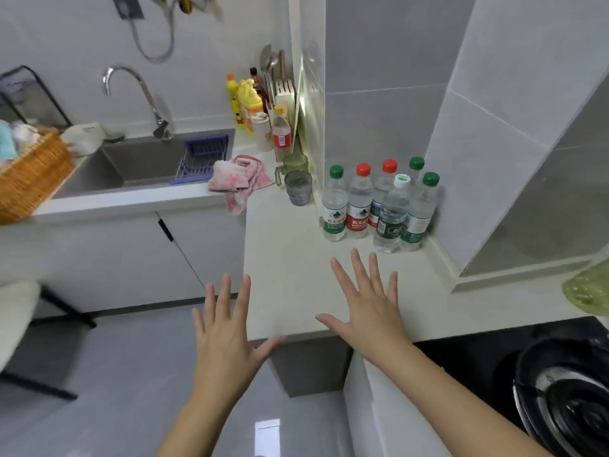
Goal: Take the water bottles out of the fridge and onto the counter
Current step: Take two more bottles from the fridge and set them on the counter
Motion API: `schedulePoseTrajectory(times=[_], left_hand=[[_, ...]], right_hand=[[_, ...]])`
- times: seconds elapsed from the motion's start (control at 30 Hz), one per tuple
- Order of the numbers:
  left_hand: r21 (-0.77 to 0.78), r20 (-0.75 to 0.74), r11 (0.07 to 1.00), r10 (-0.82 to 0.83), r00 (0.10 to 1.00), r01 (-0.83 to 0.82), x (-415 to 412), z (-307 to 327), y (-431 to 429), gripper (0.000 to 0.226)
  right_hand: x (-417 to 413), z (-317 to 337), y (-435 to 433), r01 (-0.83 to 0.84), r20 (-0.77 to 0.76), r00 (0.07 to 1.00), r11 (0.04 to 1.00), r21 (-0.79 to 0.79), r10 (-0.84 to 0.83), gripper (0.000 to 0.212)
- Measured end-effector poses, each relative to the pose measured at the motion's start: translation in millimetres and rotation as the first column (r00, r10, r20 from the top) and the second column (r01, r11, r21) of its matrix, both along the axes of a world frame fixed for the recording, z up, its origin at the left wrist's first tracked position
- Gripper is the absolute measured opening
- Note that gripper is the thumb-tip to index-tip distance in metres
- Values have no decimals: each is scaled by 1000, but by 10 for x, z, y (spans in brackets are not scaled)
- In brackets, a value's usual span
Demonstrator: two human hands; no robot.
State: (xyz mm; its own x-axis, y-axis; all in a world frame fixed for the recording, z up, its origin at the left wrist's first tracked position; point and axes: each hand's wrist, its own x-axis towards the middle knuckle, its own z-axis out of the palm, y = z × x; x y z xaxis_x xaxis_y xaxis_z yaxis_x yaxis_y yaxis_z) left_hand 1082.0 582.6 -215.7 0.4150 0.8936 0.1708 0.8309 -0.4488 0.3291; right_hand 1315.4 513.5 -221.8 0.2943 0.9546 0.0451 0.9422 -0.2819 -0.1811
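Six water bottles (379, 209) sit on the counter (290, 258), left hand (227, 331) and right hand (369, 305) spread empty; probably done, maybe check the fridge.

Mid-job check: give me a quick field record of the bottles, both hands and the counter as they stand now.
water bottles: six, upright, clustered in the back corner of the counter
caps: three green, two red, one white
left hand: open, empty, beside the counter's front edge
right hand: open, empty, above the counter, short of the bottles
fridge: not in view
left of bottles: two cups, pink cloth
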Motion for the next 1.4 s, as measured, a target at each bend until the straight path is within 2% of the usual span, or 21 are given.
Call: schedulePoseTrajectory(times=[0.23, 0.53, 0.77, 0.9, 1.1, 1.4], left_hand=[[35, 11, 969, 243, 970, -243, -719, 207, -204, 106], [63, 55, 876, 476, 878, -479, -1871, 259, -714, 107], [151, -7, 841, 527, 850, -520, -3014, 439, -1314, 104], [191, -45, 812, 569, 821, -552, -3730, 532, -1864, 101], [217, -72, 726, 679, 731, -653, -4784, 592, -2802, 102], [194, 8, 505, 857, 516, -841, -6041, 707, -3789, 102]], right_hand=[[-739, 121, 380, -275, 17, 961, 960, 54, 275, 99], [-1995, 186, 427, -554, 79, 831, 831, 46, 550, 90], [-3076, 319, 66, -701, 164, 706, 712, 23, 689, 89], [-3820, 384, -322, -742, 181, 665, 667, 61, 724, 87], [-4958, 411, -972, -819, 179, 573, 568, 85, 800, 85], [-6563, 610, -1419, -944, 202, 326, 307, 120, 924, 84]])
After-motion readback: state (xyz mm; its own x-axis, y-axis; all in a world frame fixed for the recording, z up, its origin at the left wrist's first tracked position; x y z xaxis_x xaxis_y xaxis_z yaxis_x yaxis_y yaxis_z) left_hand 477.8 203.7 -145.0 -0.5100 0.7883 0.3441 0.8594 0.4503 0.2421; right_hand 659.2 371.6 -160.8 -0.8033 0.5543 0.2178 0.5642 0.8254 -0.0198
